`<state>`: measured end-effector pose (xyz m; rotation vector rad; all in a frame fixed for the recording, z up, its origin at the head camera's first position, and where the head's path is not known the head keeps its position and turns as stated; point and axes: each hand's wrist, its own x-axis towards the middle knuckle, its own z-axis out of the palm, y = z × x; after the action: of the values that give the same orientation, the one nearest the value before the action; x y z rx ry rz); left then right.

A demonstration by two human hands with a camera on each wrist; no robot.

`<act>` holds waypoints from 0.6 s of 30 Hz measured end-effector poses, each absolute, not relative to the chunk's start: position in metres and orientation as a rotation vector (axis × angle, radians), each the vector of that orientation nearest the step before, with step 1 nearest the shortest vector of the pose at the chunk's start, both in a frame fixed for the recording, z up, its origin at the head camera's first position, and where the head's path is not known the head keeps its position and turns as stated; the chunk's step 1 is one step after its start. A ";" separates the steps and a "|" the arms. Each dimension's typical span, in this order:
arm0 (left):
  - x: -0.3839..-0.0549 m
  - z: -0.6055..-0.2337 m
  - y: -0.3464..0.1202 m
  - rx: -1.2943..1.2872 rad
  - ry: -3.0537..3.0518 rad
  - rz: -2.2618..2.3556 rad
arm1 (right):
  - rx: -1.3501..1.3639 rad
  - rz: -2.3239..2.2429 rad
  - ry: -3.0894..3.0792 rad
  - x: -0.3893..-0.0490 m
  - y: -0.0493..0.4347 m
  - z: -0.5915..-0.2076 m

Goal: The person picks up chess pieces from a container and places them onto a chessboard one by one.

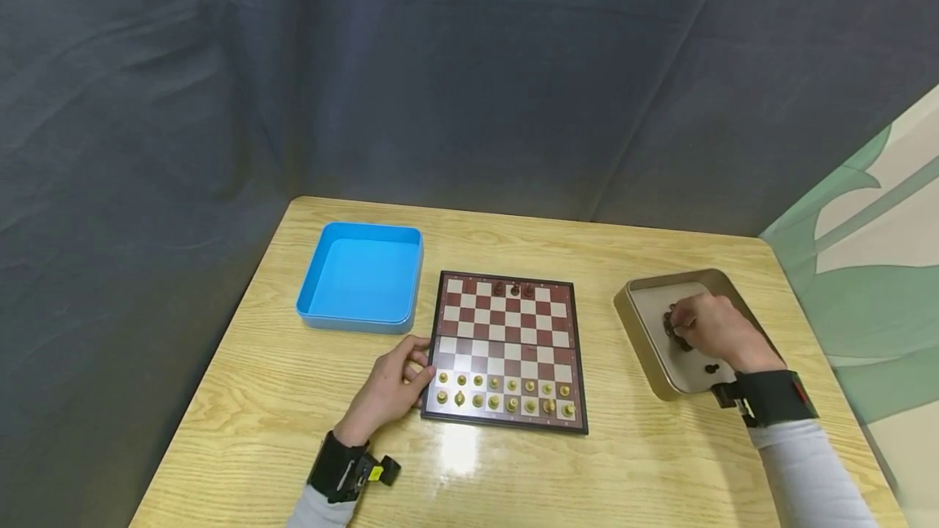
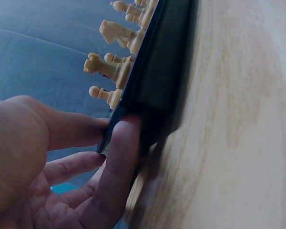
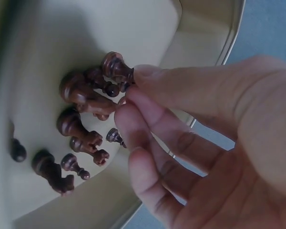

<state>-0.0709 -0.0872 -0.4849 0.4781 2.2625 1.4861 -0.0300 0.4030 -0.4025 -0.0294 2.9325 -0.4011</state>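
Observation:
My left hand [image 1: 392, 381] holds the near left edge of a chessboard [image 1: 473, 346], its thumb and fingers pinching the rim in the left wrist view. Two rows of cream pieces, among them a rook [image 2: 109, 69] and a knight [image 2: 119, 36], stand along the board's near side. Three dark pieces [image 1: 515, 290] are on the far row. Inside a metal tin on the right, my right hand [image 1: 711, 328] pinches a dark chess piece [image 3: 115, 66] between thumb and fingertips; its top is hidden. Several dark pieces lie around it, including a rook [image 3: 76, 126] and a pawn [image 3: 74, 165].
The tin [image 1: 637, 336] stands on the wooden table [image 1: 601, 479], right of the board. A blue tray [image 1: 359, 323] sits behind my left hand, left of the board. Dark cloth [image 1: 469, 88] hangs behind the table.

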 end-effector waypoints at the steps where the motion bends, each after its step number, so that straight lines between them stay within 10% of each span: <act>1: -0.071 -0.484 -0.087 0.477 2.263 1.487 | -0.027 -0.407 2.930 -0.030 0.403 -0.403; 18: -0.071 -0.483 -0.087 0.429 2.263 1.464 | -0.113 -0.398 3.039 -0.033 0.392 -0.386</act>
<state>-0.0708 -0.0867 -0.4834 0.4286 2.2631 1.4638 -0.0327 0.3916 -0.3860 -0.1131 3.0394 -0.3982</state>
